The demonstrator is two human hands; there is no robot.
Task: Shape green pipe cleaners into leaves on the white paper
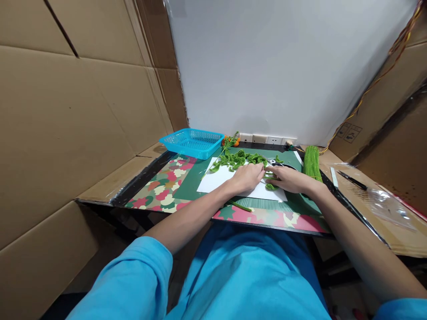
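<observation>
My left hand (248, 177) and my right hand (289, 178) meet over a white sheet of paper (215, 183). Fingers of both are closed around a green pipe cleaner (268, 176), mostly hidden between them. A green loop (271, 186) shows just below the fingertips. Behind my left hand lies a pile of curled green pipe-cleaner leaves (238, 159). Scissors (283, 165) lie just beyond my right hand, partly covered by it. One loose green stem (240, 206) rests under my left forearm, near the table's front edge.
At the back left stands a blue plastic basket (191, 141), beside orange and green pipe-cleaner flowers (233, 140). A bundle of green pipe cleaners (312, 163) lies at the right. Further right are a black pen-like tool (352, 180) and a clear plastic bag (388, 206). Cardboard walls flank the table.
</observation>
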